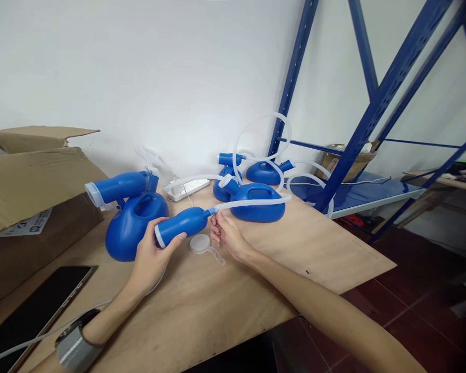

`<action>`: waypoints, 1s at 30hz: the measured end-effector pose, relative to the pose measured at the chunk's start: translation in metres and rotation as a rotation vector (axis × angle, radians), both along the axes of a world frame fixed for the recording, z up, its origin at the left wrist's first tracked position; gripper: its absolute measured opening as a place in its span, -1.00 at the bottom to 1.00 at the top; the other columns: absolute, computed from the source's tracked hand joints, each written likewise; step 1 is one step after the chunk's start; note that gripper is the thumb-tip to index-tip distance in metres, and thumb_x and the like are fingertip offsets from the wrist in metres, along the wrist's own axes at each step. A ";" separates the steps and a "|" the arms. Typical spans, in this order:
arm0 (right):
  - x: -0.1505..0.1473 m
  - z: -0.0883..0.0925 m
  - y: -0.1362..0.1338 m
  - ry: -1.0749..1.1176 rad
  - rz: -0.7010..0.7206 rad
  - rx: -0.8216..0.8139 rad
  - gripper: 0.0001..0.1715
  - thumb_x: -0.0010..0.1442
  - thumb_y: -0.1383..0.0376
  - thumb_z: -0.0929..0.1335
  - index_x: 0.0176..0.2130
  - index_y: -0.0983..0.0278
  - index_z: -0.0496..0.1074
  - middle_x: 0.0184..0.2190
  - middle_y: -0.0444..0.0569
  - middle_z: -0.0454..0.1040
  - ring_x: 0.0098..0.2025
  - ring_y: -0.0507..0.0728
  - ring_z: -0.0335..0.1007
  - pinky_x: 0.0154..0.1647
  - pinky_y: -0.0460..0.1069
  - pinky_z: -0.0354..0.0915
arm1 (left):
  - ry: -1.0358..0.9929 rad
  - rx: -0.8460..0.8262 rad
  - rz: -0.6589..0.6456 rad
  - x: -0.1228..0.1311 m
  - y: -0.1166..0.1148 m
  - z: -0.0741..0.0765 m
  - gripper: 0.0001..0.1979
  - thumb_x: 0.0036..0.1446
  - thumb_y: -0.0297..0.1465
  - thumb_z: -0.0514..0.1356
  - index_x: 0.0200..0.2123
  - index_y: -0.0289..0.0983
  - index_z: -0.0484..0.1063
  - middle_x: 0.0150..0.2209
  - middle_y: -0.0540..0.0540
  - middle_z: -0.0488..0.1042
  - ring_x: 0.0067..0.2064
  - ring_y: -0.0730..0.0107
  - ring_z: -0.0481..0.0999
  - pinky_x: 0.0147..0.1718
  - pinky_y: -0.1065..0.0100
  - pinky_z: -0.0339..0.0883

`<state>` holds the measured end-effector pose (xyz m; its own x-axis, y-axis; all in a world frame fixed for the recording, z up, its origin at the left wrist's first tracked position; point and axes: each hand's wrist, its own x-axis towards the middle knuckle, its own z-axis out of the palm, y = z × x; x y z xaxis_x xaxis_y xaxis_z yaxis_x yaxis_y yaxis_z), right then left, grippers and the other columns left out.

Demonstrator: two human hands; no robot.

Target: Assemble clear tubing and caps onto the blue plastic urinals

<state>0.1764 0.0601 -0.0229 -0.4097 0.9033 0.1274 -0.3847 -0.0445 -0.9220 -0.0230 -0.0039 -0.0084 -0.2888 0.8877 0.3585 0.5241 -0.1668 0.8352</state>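
Note:
My left hand [151,259] is wrapped round a blue plastic urinal funnel [188,223] with a white rim, held above the table. A clear hose [252,202] is joined to its narrow end and runs right, across a blue urinal bottle [262,194] behind. Just below that joint is my right hand [231,233], fingers curled and pinched together; whatever is between them is too small to make out. A translucent cap with a strap [200,243] lies on the table below the funnel. Left of it stands another blue urinal bottle [122,233] with its funnel [118,187] mounted on top.
Along the left are an open cardboard box [42,197] and a dark tablet-like device [34,311]. A white power strip [188,190] lies near the wall. More urinal bottles with looped hoses stand at the back. A blue metal shelf frame [353,134] borders the wooden table [295,259].

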 end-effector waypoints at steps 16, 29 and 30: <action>0.008 -0.006 0.008 -0.106 0.029 0.070 -0.37 0.14 -0.25 0.40 -0.37 0.21 0.23 -0.54 -0.28 0.03 -0.59 -0.08 -0.20 -0.62 -0.10 -0.28 | -0.010 -0.023 -0.029 -0.002 0.000 -0.004 -0.36 0.01 0.07 0.30 0.06 -0.16 0.34 -0.02 -0.13 0.54 -0.03 0.03 0.53 -0.06 0.10 0.40; 0.019 0.003 0.010 -0.214 0.059 0.068 -0.38 0.11 -0.21 0.44 -0.40 0.23 0.22 -0.53 -0.28 0.04 -0.56 -0.07 -0.18 -0.59 -0.10 -0.29 | 0.048 0.014 -0.049 -0.004 0.000 -0.004 -0.37 0.03 0.06 0.29 0.06 -0.18 0.33 -0.01 -0.18 0.55 -0.02 0.01 0.56 -0.07 0.09 0.42; 0.020 0.004 0.009 -0.214 0.061 0.060 -0.38 0.10 -0.20 0.45 -0.40 0.23 0.22 -0.53 -0.28 0.04 -0.56 -0.07 -0.18 -0.58 -0.09 -0.29 | 0.053 0.020 -0.049 -0.004 0.000 -0.004 -0.37 0.03 0.05 0.29 0.06 -0.18 0.33 -0.01 -0.18 0.55 -0.02 0.01 0.56 -0.07 0.09 0.43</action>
<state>0.1960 0.0691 -0.0192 -0.4868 0.8694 0.0844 -0.1779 -0.0041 -0.9840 -0.0266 -0.0038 -0.0124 -0.2251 0.8928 0.3902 0.5579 -0.2102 0.8029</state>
